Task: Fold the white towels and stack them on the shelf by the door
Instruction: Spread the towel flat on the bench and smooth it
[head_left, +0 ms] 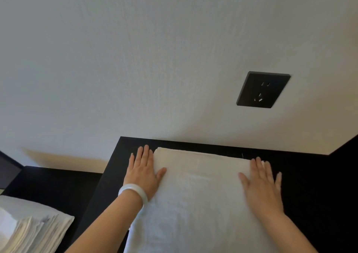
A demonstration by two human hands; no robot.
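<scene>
Both forearms reach up from the bottom of the frame. The left hand (144,172) and right hand (261,183) lie flat with straight fingers, gripping nothing, pressing the far corners of one folded white towel (193,198) on the black shelf (310,175). One stack of towels (29,229) sits at lower left.

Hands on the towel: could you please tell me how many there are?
2: the left hand at the towel's far left edge, the right hand at its far right edge.

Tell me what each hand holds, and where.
Nothing is held: no grip. The left hand and right hand lie flat at the far corners of the folded white towel.
</scene>
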